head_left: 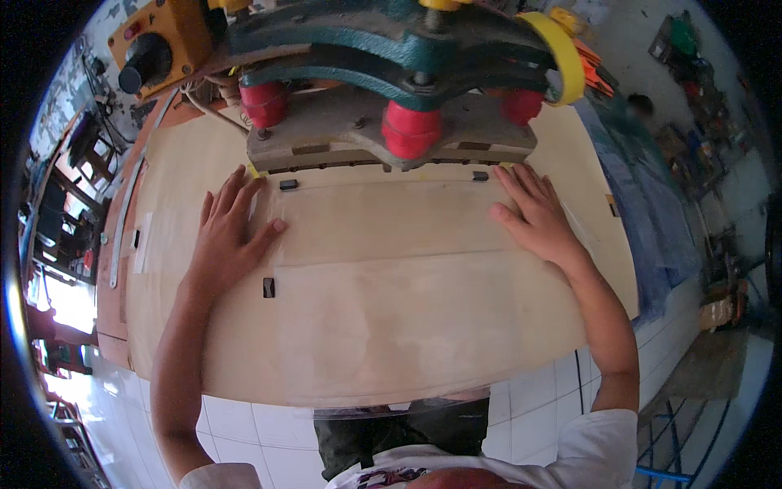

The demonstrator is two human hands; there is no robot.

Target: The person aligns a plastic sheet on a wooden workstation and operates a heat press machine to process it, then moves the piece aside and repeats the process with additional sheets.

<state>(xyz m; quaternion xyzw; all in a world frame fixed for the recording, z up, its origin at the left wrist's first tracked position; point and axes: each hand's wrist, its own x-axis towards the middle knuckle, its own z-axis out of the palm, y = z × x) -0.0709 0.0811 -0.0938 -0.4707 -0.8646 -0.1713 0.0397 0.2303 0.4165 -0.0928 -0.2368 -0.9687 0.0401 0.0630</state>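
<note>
A clear plastic sheet [391, 326] lies on a cream-coloured board [232, 354], with a fold or edge line running across its middle. My left hand [224, 240] rests flat at the sheet's left side, fingers spread and pointing toward the press. At the right side, my right hand [533, 216] lies flat too, its fingertips close to the press's lower plate [326, 134]. Small black blocks sit near the far edge, one [288, 185] beside my left fingers and another [481, 176] by my right fingertips. A third black block [269, 288] lies nearer me, left of centre.
Above the far side hangs a dark green press arm [342, 61] with red cylindrical mounts [411, 129]. An orange control box [167, 45] with a black knob is at upper left. A metal ruler [122, 220] lies along the left; blue plastic sheeting [652, 204] hangs at right.
</note>
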